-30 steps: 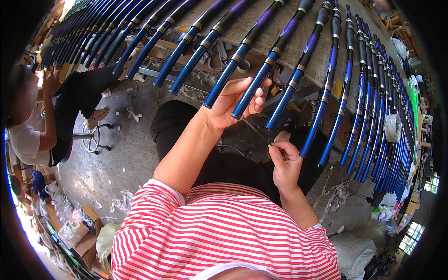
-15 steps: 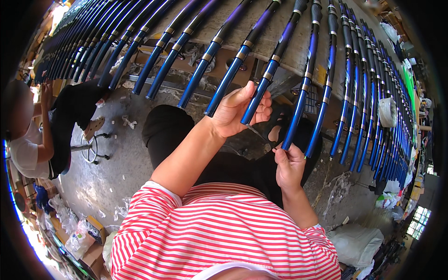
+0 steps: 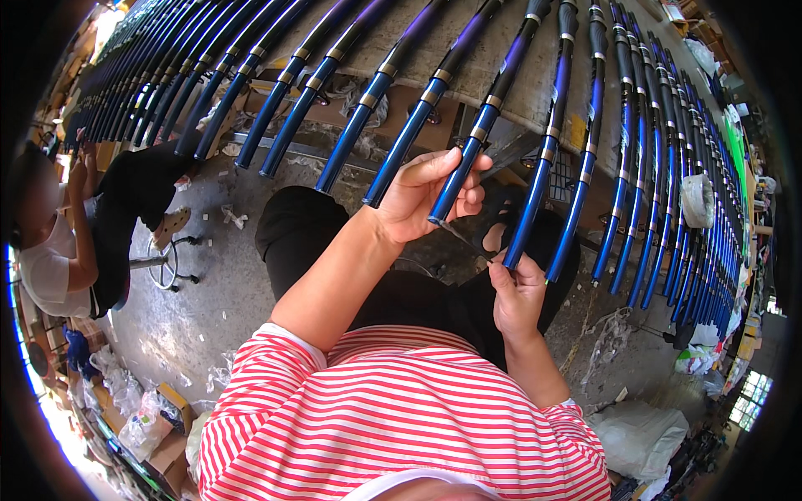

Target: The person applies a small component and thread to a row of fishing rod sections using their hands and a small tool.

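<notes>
My left hand (image 3: 409,200) is closed round the lower end of one blue fishing rod (image 3: 455,190), thumb on the near side and fingers curled behind. My right hand (image 3: 520,305) pinches a thin dark stick-like tool (image 3: 464,237), whose far tip reaches the open lower end of that rod. Whether the tip is inside the rod or only against its rim, I cannot tell. Just above my right fingers hangs the end of the neighbouring blue rod (image 3: 526,219), partly overlapping them.
A long row of similar rods lies across the bench (image 3: 501,63), their blue ends jutting over its edge. A white tape-like roll (image 3: 696,201) sits among the rods on the right. Another person (image 3: 58,259) sits at left beside a wheeled stool base (image 3: 163,267). A pale sack (image 3: 639,438) lies lower right.
My left fingers have shifted slightly on the rod, and its end has moved a little to the left. My right hand stays nearly in place with the thin tool.
</notes>
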A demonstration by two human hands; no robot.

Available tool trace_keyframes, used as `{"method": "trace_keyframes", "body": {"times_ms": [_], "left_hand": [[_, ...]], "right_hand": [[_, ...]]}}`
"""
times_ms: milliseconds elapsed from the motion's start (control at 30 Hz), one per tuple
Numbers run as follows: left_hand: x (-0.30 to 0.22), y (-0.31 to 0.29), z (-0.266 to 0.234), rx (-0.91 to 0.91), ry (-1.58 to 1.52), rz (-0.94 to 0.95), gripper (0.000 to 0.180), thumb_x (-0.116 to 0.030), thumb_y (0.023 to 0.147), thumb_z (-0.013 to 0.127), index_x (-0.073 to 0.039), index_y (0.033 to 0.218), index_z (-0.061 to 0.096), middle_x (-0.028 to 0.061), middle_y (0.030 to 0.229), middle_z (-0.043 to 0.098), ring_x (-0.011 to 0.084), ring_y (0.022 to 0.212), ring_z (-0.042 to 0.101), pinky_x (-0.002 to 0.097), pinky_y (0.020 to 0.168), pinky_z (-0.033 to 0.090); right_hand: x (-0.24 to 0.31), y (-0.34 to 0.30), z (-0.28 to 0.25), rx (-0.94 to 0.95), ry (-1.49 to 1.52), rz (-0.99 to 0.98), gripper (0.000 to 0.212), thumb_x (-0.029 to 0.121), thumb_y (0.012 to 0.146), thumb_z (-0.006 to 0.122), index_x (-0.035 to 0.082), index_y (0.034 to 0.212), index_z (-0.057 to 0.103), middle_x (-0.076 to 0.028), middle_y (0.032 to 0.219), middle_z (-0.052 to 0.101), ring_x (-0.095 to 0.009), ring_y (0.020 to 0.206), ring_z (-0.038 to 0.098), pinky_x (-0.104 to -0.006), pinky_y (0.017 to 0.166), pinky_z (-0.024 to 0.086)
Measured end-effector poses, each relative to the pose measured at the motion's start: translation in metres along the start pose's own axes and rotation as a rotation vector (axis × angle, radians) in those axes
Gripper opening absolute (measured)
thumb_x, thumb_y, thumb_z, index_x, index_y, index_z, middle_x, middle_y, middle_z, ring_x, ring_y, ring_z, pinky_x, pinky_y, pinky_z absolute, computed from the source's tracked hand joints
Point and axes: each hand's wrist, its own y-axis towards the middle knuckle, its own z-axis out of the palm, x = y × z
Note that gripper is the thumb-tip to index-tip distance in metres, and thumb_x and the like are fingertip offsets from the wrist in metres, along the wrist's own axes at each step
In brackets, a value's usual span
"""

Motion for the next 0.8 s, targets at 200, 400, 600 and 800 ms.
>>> {"method": "trace_keyframes", "body": {"times_ms": [200,400,600,800], "left_hand": [[-0.003,0.000,0.001,-0.013,-0.030,-0.031,0.042,-0.027,0.087,0.047,0.006,0.113,0.046,0.0075,0.081,0.054,0.0179,0.074,0.049,0.0289,0.067,0.040],[-0.003,0.001,-0.005,0.047,-0.087,-0.030,0.042,-0.025,0.088,0.046,0.006,0.116,0.043,0.0112,0.088,0.057,0.0194,0.075,0.052,0.0288,0.066,0.042],[0.000,0.002,-0.011,0.117,-0.108,-0.014,0.043,-0.025,0.088,0.046,0.006,0.118,0.042,0.0117,0.090,0.058,0.0209,0.078,0.053,0.0302,0.069,0.043],[-0.002,0.003,0.002,0.103,-0.173,-0.039,0.039,-0.021,0.090,0.043,0.009,0.115,0.043,0.0131,0.083,0.061,0.0250,0.083,0.058,0.0333,0.074,0.051]], "right_hand": [[-0.002,0.000,-0.002,0.003,0.000,-0.009,0.011,0.006,0.077,0.064,0.002,0.086,0.058,0.001,0.079,0.053,-0.004,0.064,0.042,-0.0173,0.057,0.032],[-0.001,0.001,0.000,-0.002,-0.001,-0.001,0.011,0.005,0.077,0.064,0.003,0.085,0.058,0.001,0.080,0.051,-0.004,0.064,0.042,-0.0176,0.058,0.033],[-0.001,0.001,0.002,-0.016,0.023,0.001,0.010,0.005,0.077,0.064,0.003,0.084,0.058,0.001,0.078,0.051,-0.004,0.064,0.041,-0.0175,0.058,0.032],[-0.003,0.001,-0.003,0.014,0.003,0.011,0.010,0.005,0.077,0.064,0.003,0.084,0.057,0.003,0.077,0.051,-0.003,0.064,0.041,-0.0172,0.058,0.032]]}}
